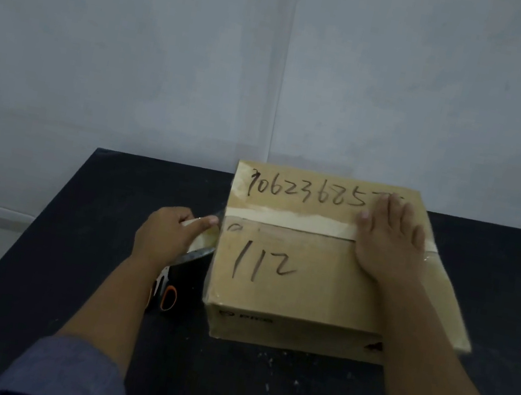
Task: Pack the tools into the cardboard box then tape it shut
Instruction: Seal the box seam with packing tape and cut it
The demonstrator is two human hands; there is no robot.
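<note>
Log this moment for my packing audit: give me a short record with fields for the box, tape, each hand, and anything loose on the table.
box: cardboard box, flaps closed, handwritten numbers on top
seam: tape strip lies along the centre seam
left hand: left hand grips the tape roll at the box's left edge
right hand: right hand pressed flat on the lid over the seam
loose item: scissors, orange handles, left of the box
surface: dark table

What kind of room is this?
Probably a plain packing or work room: a bare pale wall, a dark, scuffed worktable, and a numbered cardboard box being taped, with scissors beside it.
</note>
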